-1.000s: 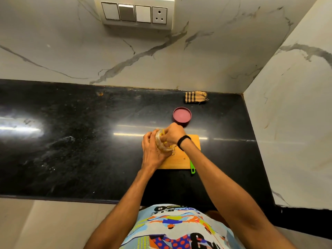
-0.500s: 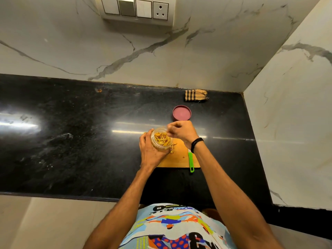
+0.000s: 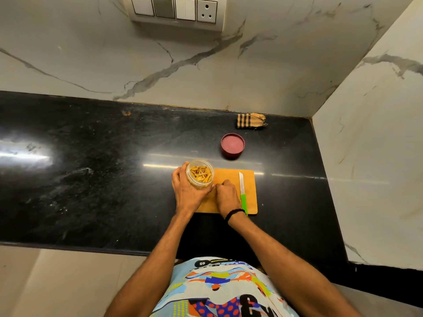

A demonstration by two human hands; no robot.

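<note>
A: Closest to the camera, what shows?

B: A bright patterned shirt (image 3: 219, 287), then two bare forearms that reach forward over the black table (image 3: 91, 179). A black wristband (image 3: 234, 212) sits just behind the right hand (image 3: 227, 197).

A: What is the left hand doing?

B: The left hand (image 3: 187, 193) wraps round a clear jar (image 3: 196, 183) from its left and near side, fingers and thumb curled on the wall. The jar is open, with its mouth tipped toward the camera, and yellow-orange sticks (image 3: 202, 173) fill it. It sits at the far left corner of a wooden cutting board (image 3: 250, 186).

A: And the right hand?

B: It is knuckles up on the board, fingers curled under, their tips just beside the left thumb and the jar's foot. Whether they pinch anything there, I cannot tell; the fingertips are hidden.

A: Anything beside it?

B: A knife (image 3: 243, 197) with a green handle lies on the board just right of the right hand, its blade pointing away from the person.

A: Beyond the hands?

B: A round red lid (image 3: 232, 145) lies on the table past the board, beyond the right hand and apart from the jar. Farther still, near the marble wall (image 3: 206, 76), is a folded checked cloth (image 3: 250, 121). High on that wall, beyond the left hand, is a switch panel (image 3: 176, 10) with a socket.
</note>
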